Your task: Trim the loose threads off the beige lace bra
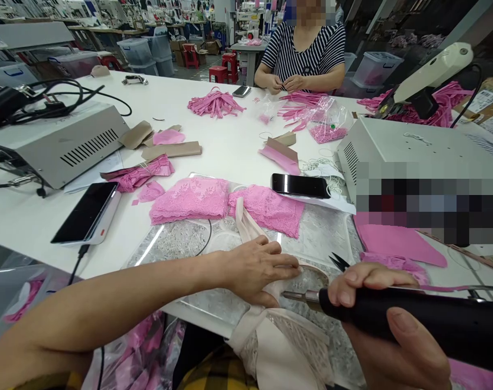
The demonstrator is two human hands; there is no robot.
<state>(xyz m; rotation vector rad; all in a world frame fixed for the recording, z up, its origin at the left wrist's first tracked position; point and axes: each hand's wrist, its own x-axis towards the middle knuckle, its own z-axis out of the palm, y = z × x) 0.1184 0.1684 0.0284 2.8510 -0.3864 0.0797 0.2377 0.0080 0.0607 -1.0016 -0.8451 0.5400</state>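
My left hand point(263, 271) lies with its fingers stretched out, pressing down on a beige bra-like garment point(291, 346) with lace panels and a strap point(246, 222). The garment spreads over a clear-covered grey board and hangs over the table's front edge. Wrapped in my right hand point(384, 319) is a black handheld tool point(425, 319), like a corded ultrasonic handpiece, whose metal tip point(297, 296) meets the fabric by my left fingers. Dark scissor tips point(339, 262) poke out beside my right fingers; the rest of them is hidden.
Folded pink lace pieces point(189, 200) lie behind my hands, near a black phone point(301, 186). Grey machine boxes stand at left point(59, 141) and right point(425, 146). Another phone point(86, 211) rests on a white block. Across the table a person point(301, 59) handles pink strips.
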